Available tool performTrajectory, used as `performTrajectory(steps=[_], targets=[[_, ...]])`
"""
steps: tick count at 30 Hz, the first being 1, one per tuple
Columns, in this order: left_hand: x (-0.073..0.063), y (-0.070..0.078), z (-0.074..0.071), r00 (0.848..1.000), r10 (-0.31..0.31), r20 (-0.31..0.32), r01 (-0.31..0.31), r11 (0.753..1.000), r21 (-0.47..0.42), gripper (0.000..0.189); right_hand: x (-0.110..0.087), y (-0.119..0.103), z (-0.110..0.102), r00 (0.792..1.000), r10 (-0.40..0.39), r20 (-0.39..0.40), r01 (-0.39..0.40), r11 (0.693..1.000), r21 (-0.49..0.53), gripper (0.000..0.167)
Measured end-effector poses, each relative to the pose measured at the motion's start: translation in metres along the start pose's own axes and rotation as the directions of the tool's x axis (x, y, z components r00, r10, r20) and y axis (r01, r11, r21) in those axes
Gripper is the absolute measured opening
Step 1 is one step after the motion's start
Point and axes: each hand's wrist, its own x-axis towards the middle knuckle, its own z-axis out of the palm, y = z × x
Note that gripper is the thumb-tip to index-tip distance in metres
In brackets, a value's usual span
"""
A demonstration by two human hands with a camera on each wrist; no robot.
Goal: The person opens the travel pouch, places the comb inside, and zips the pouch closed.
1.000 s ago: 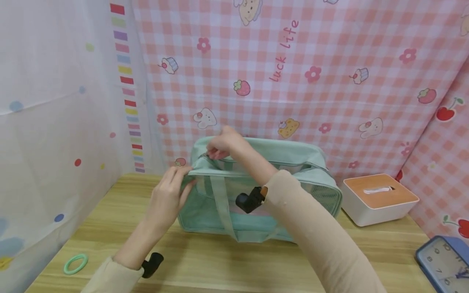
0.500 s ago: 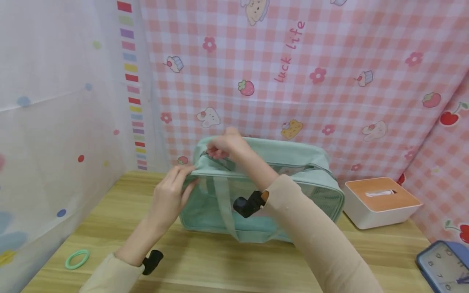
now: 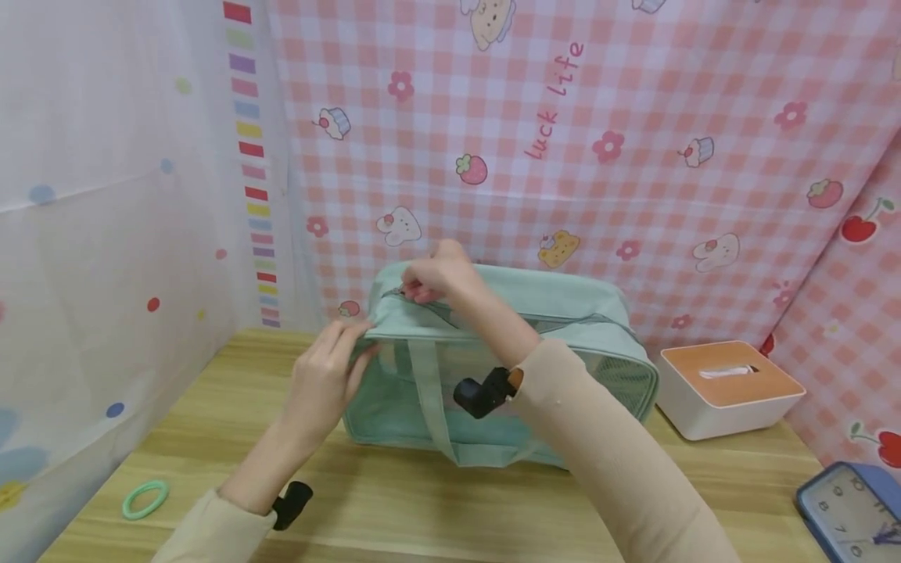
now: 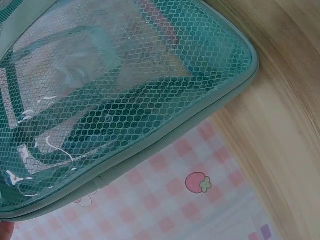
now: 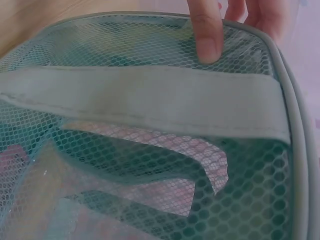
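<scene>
A mint-green bag (image 3: 394, 414) with mesh and clear panels stands upright on the table. My left hand (image 3: 325, 375) pinches its upper left corner, thumb against the front mesh and fingers over the top edge. That thumb (image 5: 207, 37) also shows in the right wrist view. Above the left end of the bag's top zipper (image 3: 443, 314), my right hand (image 3: 439, 275) has its fingertips curled at the zipper pull, which they mostly hide. The zipper line gapes along part of the top. In the left wrist view, the mesh side (image 4: 140, 100) fills much of the picture.
A white tissue box (image 3: 725, 391) with an orange-brown lid stands right of the bag. A blue clock (image 3: 845, 508) lies at the front right. One green ring (image 3: 145, 499) is at the front left. Checked cloth (image 3: 493, 102) hangs close behind the bag.
My right hand stays at the zipper's left end, shifting only slightly right. The top opening looks narrower towards its right part. The left hand keeps its hold; the head view has turned a little.
</scene>
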Motion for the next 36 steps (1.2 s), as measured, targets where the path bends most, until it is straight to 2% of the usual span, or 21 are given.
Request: performTrajectory(steps=[3, 6, 13, 16, 19, 22, 28, 36], targets=[[0.000, 0.000, 0.002, 1.000, 0.005, 0.000, -0.005, 1.000, -0.002, 0.034, 0.000, 0.003, -0.006, 1.000, -0.007, 0.012, 0.007, 1.000, -0.014, 0.008], [0.001, 0.001, 0.004, 1.000, 0.005, 0.009, -0.005, 1.000, -0.004, 0.034, 0.000, 0.005, -0.011, 1.000, -0.007, 0.006, 0.007, 0.999, -0.045, 0.010], [0.001, 0.002, 0.005, 1.000, -0.011, -0.003, 0.011, 1.000, -0.001, 0.034, 0.000, 0.008, -0.021, 1.000, 0.006, 0.005, -0.006, 0.999, -0.045, 0.010], [0.001, 0.002, 0.005, 1.000, -0.015, -0.003, 0.015, 1.000, 0.000, 0.034, -0.002, 0.010, -0.022, 0.999, -0.041, -0.014, 0.039, 0.991, -0.129, 0.014], [0.001, 0.003, 0.005, 1.000, -0.019, 0.000, 0.019, 1.000, 0.001, 0.034, -0.005, 0.011, -0.023, 0.993, -0.116, -0.034, 0.104, 0.964, -0.245, 0.023], [0.001, 0.003, 0.005, 1.000, -0.018, 0.002, 0.018, 1.000, 0.000, 0.033, -0.008, 0.012, -0.025, 0.984, -0.168, -0.056, 0.143, 0.940, -0.311, 0.026], [0.001, 0.001, 0.005, 1.000, -0.030, -0.001, 0.030, 0.999, 0.011, 0.033, -0.008, 0.014, -0.033, 0.980, -0.179, -0.084, 0.145, 0.938, -0.315, 0.025], [0.000, 0.000, 0.007, 0.999, -0.041, 0.005, 0.041, 0.999, 0.023, 0.032, -0.009, 0.016, -0.041, 0.980, -0.181, -0.078, 0.148, 0.936, -0.318, 0.029]])
